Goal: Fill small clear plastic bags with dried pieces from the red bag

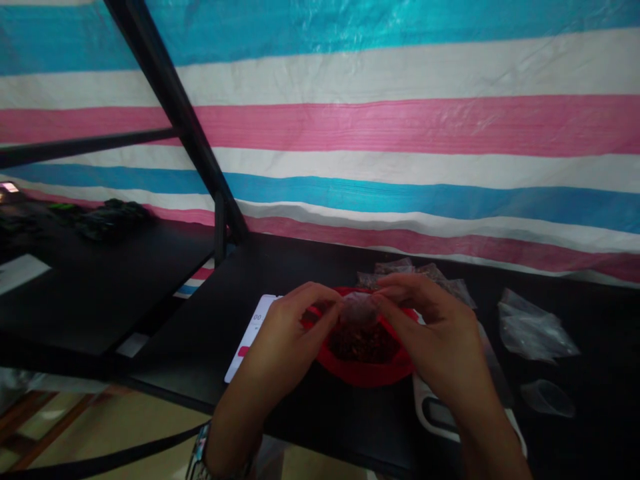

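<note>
Between my two hands is a small clear plastic bag (pixel 359 308), pinched at its left edge by my left hand (pixel 295 327) and at its right edge by my right hand (pixel 435 333). The bag is held over a red bowl (pixel 360 375), which contains dark, loose dried bits (pixel 365 343). What the bag holds, if anything, is too blurred to tell. My right forearm passes over a white digital scale (pixel 440 415) and hides part of it.
A phone (pixel 250 333) showing a timer lies left of the bowl. Several filled small bags (pixel 390 268) lie behind it. To the right are a stack of clear bags (pixel 535 327) and a clear plastic scoop or cup (pixel 549 398). A striped tarp (pixel 400 127) hangs behind the black table (pixel 295 260).
</note>
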Motion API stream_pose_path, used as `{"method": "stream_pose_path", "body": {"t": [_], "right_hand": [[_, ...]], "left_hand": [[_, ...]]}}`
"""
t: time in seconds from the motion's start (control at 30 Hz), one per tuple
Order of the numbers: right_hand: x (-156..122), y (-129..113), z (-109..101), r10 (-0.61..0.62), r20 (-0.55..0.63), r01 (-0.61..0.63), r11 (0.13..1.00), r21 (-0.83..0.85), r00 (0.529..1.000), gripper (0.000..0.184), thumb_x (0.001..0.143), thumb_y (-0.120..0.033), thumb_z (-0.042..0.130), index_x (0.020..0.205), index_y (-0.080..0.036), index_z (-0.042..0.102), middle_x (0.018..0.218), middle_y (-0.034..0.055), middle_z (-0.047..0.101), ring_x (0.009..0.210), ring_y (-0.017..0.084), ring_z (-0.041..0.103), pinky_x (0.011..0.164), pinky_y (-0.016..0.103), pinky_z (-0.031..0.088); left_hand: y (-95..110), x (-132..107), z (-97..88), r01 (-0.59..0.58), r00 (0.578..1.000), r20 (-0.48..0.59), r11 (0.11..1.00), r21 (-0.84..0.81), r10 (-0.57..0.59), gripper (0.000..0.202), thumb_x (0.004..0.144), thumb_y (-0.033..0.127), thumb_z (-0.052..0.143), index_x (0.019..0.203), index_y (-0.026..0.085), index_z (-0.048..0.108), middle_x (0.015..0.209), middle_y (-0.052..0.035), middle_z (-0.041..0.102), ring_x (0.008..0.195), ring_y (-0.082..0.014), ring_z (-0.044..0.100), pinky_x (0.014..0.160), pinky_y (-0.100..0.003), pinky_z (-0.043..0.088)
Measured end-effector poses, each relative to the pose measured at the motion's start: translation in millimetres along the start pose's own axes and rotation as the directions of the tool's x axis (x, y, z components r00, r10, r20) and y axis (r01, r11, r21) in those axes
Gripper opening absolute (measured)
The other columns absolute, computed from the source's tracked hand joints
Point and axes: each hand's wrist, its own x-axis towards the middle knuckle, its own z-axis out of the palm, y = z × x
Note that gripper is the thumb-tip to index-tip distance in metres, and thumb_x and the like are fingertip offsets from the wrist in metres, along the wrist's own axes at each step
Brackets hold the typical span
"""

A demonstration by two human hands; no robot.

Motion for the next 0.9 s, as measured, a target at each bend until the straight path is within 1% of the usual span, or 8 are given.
{"method": "stream_pose_path", "body": {"t": [0.2, 0.33, 0.47, 0.6, 0.67, 0.73, 0.8, 0.9], "right_hand": [[-1, -2, 3, -0.031, -0.023, 0.030, 0.998, -0.055, 0.999, 0.013, 0.087, -0.029, 0.075, 0.096, -0.027, 0.083, 0.087, 0.0034, 0.080, 0.077, 0.021, 0.073, 0.078, 0.034, 0.062], [0, 4, 5, -0.019, -0.003, 0.019, 1.000, -0.017, 1.000, 0.013, 0.090, -0.030, 0.074, 0.100, -0.027, 0.082, 0.091, 0.0032, 0.081, 0.082, 0.021, 0.074, 0.081, 0.035, 0.061], [1, 6, 6, -0.014, 0.024, 0.013, 0.999, 0.047, 1.000, 0.013, 0.091, -0.029, 0.073, 0.100, -0.026, 0.081, 0.092, 0.0038, 0.081, 0.084, 0.021, 0.076, 0.082, 0.035, 0.061], [-1, 3, 9, -0.052, -0.051, 0.056, 0.995, 0.077, 0.997, 0.010, 0.092, -0.030, 0.072, 0.095, -0.026, 0.080, 0.094, 0.0040, 0.081, 0.087, 0.022, 0.076, 0.084, 0.035, 0.062], [-1, 3, 10, -0.060, -0.074, 0.066, 0.995, 0.074, 0.995, 0.013, 0.092, -0.032, 0.072, 0.100, -0.027, 0.079, 0.100, 0.0046, 0.081, 0.090, 0.022, 0.076, 0.086, 0.036, 0.062], [-1, 5, 11, -0.045, -0.043, 0.048, 0.997, 0.065, 0.998, 0.024, 0.090, -0.032, 0.074, 0.113, -0.028, 0.078, 0.106, 0.0047, 0.081, 0.093, 0.022, 0.076, 0.086, 0.036, 0.062], [0, 8, 11, -0.015, 0.002, 0.015, 0.999, 0.049, 1.000, 0.031, 0.089, -0.032, 0.074, 0.120, -0.028, 0.077, 0.105, 0.0042, 0.081, 0.092, 0.022, 0.075, 0.086, 0.037, 0.061], [1, 14, 11, 0.014, 0.003, -0.014, 0.998, 0.054, 1.000, 0.023, 0.090, -0.033, 0.071, 0.110, -0.026, 0.079, 0.097, 0.0037, 0.081, 0.087, 0.023, 0.075, 0.084, 0.036, 0.059]], "left_hand": [[5, 1, 0.5, 0.027, 1.000, 0.002, 0.999, -0.027, -0.027, 0.014, 0.098, 0.030, 0.067, 0.095, 0.026, 0.080, 0.096, -0.0009, 0.080, 0.088, -0.0196, 0.075, 0.079, -0.029, 0.058], [7, 1, 0.6, 0.060, 0.997, 0.058, 0.998, -0.029, -0.059, 0.015, 0.099, 0.031, 0.065, 0.099, 0.026, 0.079, 0.100, -0.0021, 0.082, 0.087, -0.0204, 0.077, 0.078, -0.030, 0.059], [6, 1, 1.5, 0.056, 0.991, 0.117, 0.998, 0.021, -0.058, 0.014, 0.097, 0.028, 0.065, 0.099, 0.027, 0.079, 0.101, -0.0021, 0.083, 0.091, -0.0222, 0.077, 0.083, -0.033, 0.058], [4, 1, 3.2, 0.042, 0.994, 0.102, 0.999, 0.017, -0.044, 0.016, 0.098, 0.027, 0.063, 0.096, 0.026, 0.080, 0.104, -0.0031, 0.083, 0.096, -0.0234, 0.077, 0.087, -0.034, 0.058], [3, 0, 4.1, 0.040, 0.995, 0.088, 0.999, -0.004, -0.040, 0.017, 0.099, 0.029, 0.062, 0.096, 0.026, 0.079, 0.100, -0.0031, 0.083, 0.093, -0.0229, 0.077, 0.084, -0.033, 0.058], [2, -1, 4.6, 0.039, 0.997, 0.071, 0.999, -0.035, -0.036, 0.018, 0.100, 0.029, 0.061, 0.097, 0.025, 0.079, 0.093, -0.0022, 0.082, 0.086, -0.0216, 0.076, 0.078, -0.030, 0.058], [2, -1, 4.9, 0.033, 0.998, 0.056, 0.998, -0.060, -0.029, 0.018, 0.100, 0.029, 0.061, 0.098, 0.024, 0.078, 0.087, -0.0005, 0.080, 0.080, -0.0199, 0.075, 0.072, -0.028, 0.057], [3, -3, 5.2, 0.028, 0.998, 0.050, 0.996, -0.080, -0.024, 0.017, 0.100, 0.030, 0.062, 0.100, 0.025, 0.078, 0.084, 0.0004, 0.079, 0.081, -0.0196, 0.075, 0.073, -0.027, 0.056]]}}
